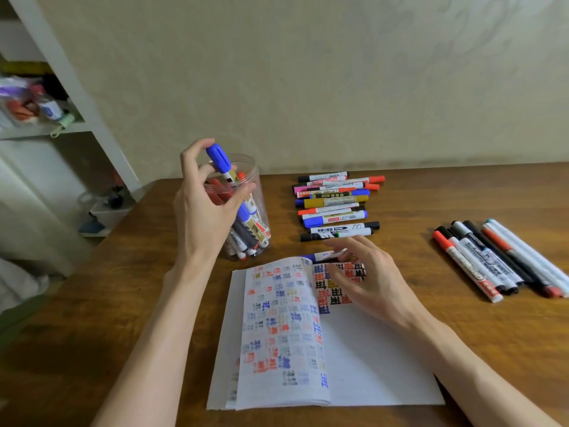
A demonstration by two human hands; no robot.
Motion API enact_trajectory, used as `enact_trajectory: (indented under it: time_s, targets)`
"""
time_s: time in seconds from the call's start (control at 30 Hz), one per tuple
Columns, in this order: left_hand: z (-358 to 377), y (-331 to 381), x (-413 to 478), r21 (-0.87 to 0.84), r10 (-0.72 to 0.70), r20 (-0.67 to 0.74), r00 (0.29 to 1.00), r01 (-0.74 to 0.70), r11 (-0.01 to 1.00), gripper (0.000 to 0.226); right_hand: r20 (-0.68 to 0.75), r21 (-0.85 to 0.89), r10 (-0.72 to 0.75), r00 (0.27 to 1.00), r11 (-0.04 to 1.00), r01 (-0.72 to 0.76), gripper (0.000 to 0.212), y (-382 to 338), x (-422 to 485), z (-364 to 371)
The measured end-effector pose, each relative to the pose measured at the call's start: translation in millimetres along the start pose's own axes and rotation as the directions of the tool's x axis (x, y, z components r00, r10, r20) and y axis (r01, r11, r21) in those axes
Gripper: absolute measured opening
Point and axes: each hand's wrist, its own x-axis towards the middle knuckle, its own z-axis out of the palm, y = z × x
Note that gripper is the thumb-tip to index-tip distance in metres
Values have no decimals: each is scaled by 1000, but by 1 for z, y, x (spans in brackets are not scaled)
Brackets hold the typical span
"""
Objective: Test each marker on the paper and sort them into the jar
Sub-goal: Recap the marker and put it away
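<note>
Your left grip (206, 208) is raised at the mouth of the jar (259, 180), its fingers loosely curled about a blue-capped marker (219, 158). The marker stands tilted, cap up, with its lower end already inside the rim. One fingertip sits right at the top of the cap. Whether you truly pinch the marker or it rests free between your fingers, I cannot tell.

The jar is clear and stands upright on the tabletop (92, 288), just beyond the far left corner of the paper (369, 365). It holds a good many red, blue and black markers leaning on end.

Your right grip (372, 282) holds nothing. Its fingers are spread and relaxed above the far right part of the paper, over rows of red, black, blue and yellow test marks. Its fingertips reach a second marker (321, 256), blue-capped, which lies along the far edge of the paper. I cannot tell whether they touch it.

Beyond that marker lies a pile (335, 201) of mixed markers. Well apart to your right a row (492, 260) of black, red and pale markers lies side by side.
</note>
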Motion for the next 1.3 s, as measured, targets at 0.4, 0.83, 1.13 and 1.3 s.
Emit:
enact_trajectory:
  time_s: [0.4, 0.83, 1.13, 1.3]
  targets:
    - [11, -25, -9, 248, 158, -20, 987, -148, 957, 64, -5, -22, 2, 1000, 1000, -3, 39, 2, 1, 2]
    - [37, 39, -50, 161, 343, -133, 930, -322, 933, 20, -71, -57, 110, 991, 992, -114, 34, 4, 2, -5]
    - [89, 38, -78, 497, -185, 547, 816, -139, 856, 46, -228, -164, 208, 951, 955, -248, 31, 13, 6, -21]
    - [110, 18, -66, 595, -214, 441, 872, -106, 797, 45, -217, -150, 239, 947, 950, -274, 31, 13, 6, -21]
